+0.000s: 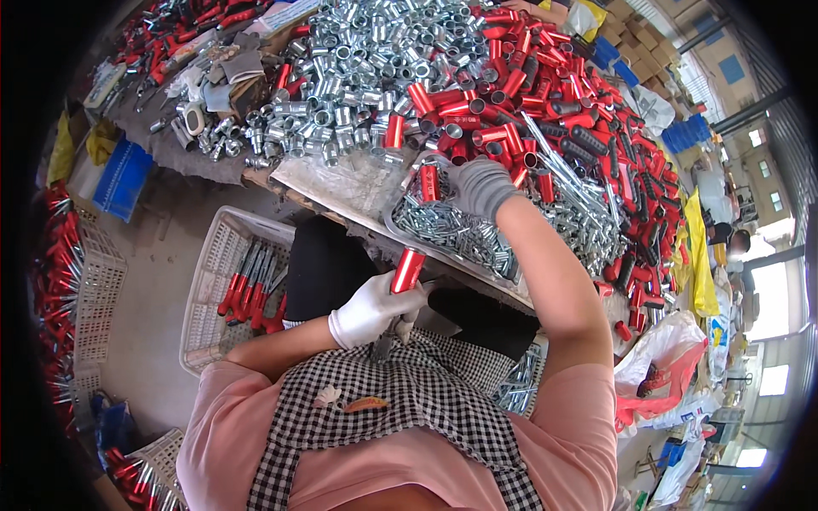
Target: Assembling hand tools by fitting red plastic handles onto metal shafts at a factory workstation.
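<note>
The left hand, in a white glove, is closed around the lower end of a red metal tube, holding it upright and slightly tilted over the lap, just below the counter edge. A dull grey metal piece sticks down from the same fist; I cannot tell what it is. The right hand, in a grey glove, reaches out over the tray of small silver parts, its fingers curled at the edge of the heap of red tubes; whether it has gripped one is hidden.

To my eye, the held tube should be kept steady and its open end facing up, so whatever the right hand fetches can meet it squarely.

The tube is glossy red, straight and cylindrical. Behind the tray lies a pile of silver sleeves. Down left, a white plastic basket holds red-handled pieces.
</note>
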A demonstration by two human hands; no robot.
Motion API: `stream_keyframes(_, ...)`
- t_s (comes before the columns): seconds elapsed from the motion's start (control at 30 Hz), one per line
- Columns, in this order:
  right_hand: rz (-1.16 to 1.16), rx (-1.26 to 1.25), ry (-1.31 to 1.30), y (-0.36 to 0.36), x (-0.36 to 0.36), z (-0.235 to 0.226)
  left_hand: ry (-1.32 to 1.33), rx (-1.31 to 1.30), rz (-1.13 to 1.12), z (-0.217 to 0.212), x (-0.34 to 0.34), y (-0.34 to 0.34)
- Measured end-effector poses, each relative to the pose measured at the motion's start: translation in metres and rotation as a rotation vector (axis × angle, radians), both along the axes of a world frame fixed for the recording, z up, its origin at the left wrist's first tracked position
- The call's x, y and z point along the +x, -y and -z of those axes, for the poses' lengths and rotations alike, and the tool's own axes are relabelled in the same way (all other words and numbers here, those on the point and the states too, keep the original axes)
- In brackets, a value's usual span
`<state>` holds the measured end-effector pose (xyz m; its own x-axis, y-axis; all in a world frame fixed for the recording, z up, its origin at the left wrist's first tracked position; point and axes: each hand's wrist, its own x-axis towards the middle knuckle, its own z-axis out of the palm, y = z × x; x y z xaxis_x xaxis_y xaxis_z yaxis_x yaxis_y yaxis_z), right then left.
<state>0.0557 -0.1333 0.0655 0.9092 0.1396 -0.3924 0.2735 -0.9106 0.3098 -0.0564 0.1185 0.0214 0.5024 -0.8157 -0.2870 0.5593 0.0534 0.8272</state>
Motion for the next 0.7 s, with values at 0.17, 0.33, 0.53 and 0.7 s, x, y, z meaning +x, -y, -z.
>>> stream_keyframes(0.17, 0.115, 0.659, 0.652, 0.055, -0.017, 0.001, 0.178, 0.143, -0.024, -0.018, 0.017, 0.0)
stream_keyframes(0.33, 0.69, 1.897, 0.658, 0.059, -0.048, 0.009, 0.492, 0.259, -0.051, -0.014, 0.039, 0.004)
stream_keyframes(0.53, 0.311, 2.05, 0.186, 0.007, -0.13, -0.017, 0.931, 0.284, -0.135, -0.018, 0.043, 0.021)
stream_keyframes(0.7, 0.058, 1.492, 0.386, -0.01, -0.153, -0.011, 1.172, 0.27, -0.034, -0.022, 0.043, 0.027)
